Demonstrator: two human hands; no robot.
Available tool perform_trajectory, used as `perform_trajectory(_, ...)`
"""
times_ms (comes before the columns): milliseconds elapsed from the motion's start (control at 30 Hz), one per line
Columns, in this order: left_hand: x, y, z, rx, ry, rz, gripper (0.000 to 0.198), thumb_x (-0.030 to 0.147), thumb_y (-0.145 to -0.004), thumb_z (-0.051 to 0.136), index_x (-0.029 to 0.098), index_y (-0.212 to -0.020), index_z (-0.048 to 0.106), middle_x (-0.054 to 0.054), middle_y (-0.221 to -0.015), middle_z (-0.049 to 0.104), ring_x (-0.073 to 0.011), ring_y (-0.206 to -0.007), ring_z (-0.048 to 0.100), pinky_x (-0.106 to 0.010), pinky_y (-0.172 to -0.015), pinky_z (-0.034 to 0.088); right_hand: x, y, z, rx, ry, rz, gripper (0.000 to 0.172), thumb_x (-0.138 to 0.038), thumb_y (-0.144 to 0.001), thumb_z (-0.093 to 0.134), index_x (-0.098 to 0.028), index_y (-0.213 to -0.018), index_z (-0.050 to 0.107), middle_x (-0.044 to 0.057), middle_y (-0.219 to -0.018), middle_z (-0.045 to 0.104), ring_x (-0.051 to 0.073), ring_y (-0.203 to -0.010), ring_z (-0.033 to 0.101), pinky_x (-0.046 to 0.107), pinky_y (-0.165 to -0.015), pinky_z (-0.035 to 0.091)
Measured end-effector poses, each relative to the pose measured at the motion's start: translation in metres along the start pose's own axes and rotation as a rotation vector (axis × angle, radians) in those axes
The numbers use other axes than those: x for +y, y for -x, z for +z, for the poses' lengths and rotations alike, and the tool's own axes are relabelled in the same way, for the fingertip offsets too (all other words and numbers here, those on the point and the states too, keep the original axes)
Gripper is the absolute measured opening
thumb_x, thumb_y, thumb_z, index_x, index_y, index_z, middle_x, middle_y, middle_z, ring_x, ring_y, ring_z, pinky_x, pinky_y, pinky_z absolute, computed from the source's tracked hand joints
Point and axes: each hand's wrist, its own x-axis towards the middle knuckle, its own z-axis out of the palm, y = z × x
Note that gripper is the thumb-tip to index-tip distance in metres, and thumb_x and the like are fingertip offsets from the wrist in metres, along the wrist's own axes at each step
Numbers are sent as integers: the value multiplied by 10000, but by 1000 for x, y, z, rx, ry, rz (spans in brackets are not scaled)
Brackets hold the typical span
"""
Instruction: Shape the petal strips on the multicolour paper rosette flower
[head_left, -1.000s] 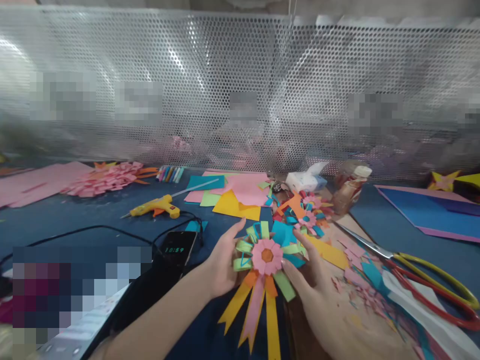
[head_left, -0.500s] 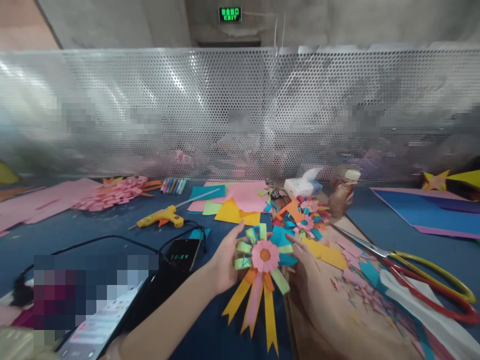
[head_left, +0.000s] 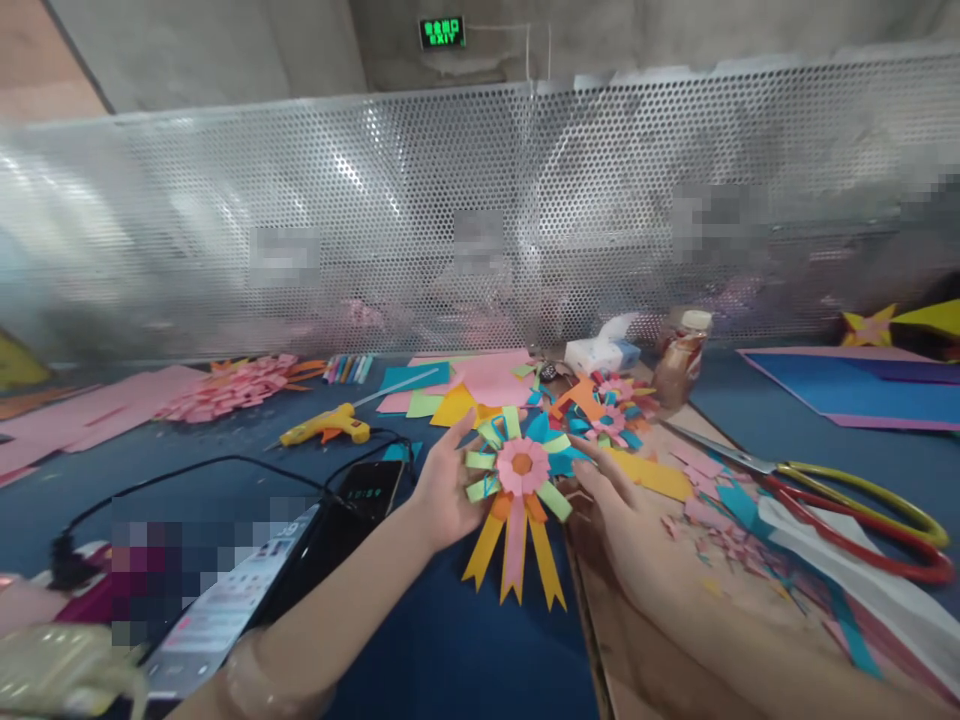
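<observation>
A paper rosette [head_left: 523, 466] is held up in front of me, with a pink flower middle, an orange centre, green and teal loops, and yellow and pink notched tails hanging below. At its left side my left hand [head_left: 447, 488] grips it, thumb up and fingers hidden behind. My right hand [head_left: 621, 515] closes on its right edge by the teal loops. Just beyond lie finished-looking paper flowers [head_left: 606, 420] in pink, teal and orange. Pink and teal scraps [head_left: 724, 535] are spread on a brown board [head_left: 637, 640] under my right arm.
To the left lie a yellow glue gun [head_left: 326, 426], a black cable [head_left: 217, 462] and two phones, one dark [head_left: 369, 487], one lit [head_left: 232, 600]. Large scissors [head_left: 780, 468], a bottle [head_left: 681, 362] and a tissue box [head_left: 600, 354] are at right. A perforated metal screen [head_left: 465, 170] stands behind.
Both hands have moved the rosette slightly up and away from me. Its tails now appear shorter and hang straighter. The camera view has tilted a little.
</observation>
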Motion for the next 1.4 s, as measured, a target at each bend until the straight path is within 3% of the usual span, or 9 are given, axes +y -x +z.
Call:
perform_trajectory(167, -1, 2, -3, 42, -23, 22, 287, 400, -810, 536, 136, -873, 629, -46, -637, 643, -185, -590, 638, -301, -648, 530, -4, 0, 5, -146, -132, 12, 463, -394, -751, 665, -254, -1148, 472, 2, -963, 614, 153, -850, 571, 254, -708, 453)
perform_trajectory(300, -2, 3, -5, -57, 20, 15, 283, 388, -821, 521, 143, -913, 630, -51, -664, 657, -193, -645, 649, -318, -685, 527, -4, -2, 4, -190, -90, -19, 467, -394, -757, 658, -249, -1148, 446, 12, -1031, 597, 148, -848, 560, 252, -700, 460)
perform_trajectory(567, -2, 6, 1, -138, 44, 4, 400, 391, -862, 453, 123, -1122, 597, -80, -733, 687, -209, -715, 662, -334, -741, 519, -7, 5, 2, -74, 114, -86, 458, -455, -774, 592, -232, -1157, 475, 32, -1066, 611, 160, -857, 575, 252, -663, 448)
perform_trajectory(733, -2, 7, 2, -153, 26, 11, 404, 385, -864, 454, 147, -1168, 568, -77, -832, 691, -208, -765, 665, -330, -780, 509, -9, 7, 2, -43, 198, -97, 531, -460, -769, 567, -222, -1235, 477, 18, -934, 632, 161, -750, 573, 287, -685, 462)
perform_trajectory(933, -5, 8, 1, -148, -9, 1, 423, 465, -839, 483, 147, -1088, 609, -48, -710, 674, -207, -637, 655, -342, -749, 515, -13, 8, 1, -13, 234, -130, 622, -478, -793, 535, -206, -1338, 408, -17, -731, 598, 159, -701, 570, 309, -738, 479)
perform_trajectory(1033, -6, 5, -1, -233, 33, 23, 461, 472, -848, 452, 156, -1162, 572, -85, -872, 693, -246, -807, 660, -394, -859, 463, -12, 10, 2, 18, 189, -107, 696, -516, -788, 540, -245, -1390, 319, 28, -973, 640, 174, -816, 595, 299, -723, 494)
perform_trajectory(1100, -5, 3, -4, -310, 57, 17, 501, 487, -851, 434, 159, -1217, 535, -109, -985, 678, -269, -921, 636, -419, -912, 420, -11, 11, 3, -2, 115, -90, 764, -545, -772, 551, -287, -1417, 233, 52, -1264, 524, 184, -909, 596, 294, -697, 510)
perform_trajectory(1167, -4, 3, -7, -377, 70, 13, 541, 514, -848, 425, 166, -1257, 501, -118, -1045, 661, -279, -981, 613, -426, -934, 396, -11, 11, 5, -52, 42, -46, 814, -551, -760, 570, -303, -1427, 177, 47, -1373, 422, 192, -1001, 578, 289, -710, 520)
perform_trajectory(1400, -3, 7, -10, -443, 76, 65, 586, 564, -850, 395, 179, -1286, 470, -136, -1118, 627, -285, -1025, 589, -426, -937, 374, -8, 13, 10, -234, -23, 172, 708, -449, -693, 711, -148, -1280, 454, 45, -957, 676, 225, -925, 626, 361, -879, 481)
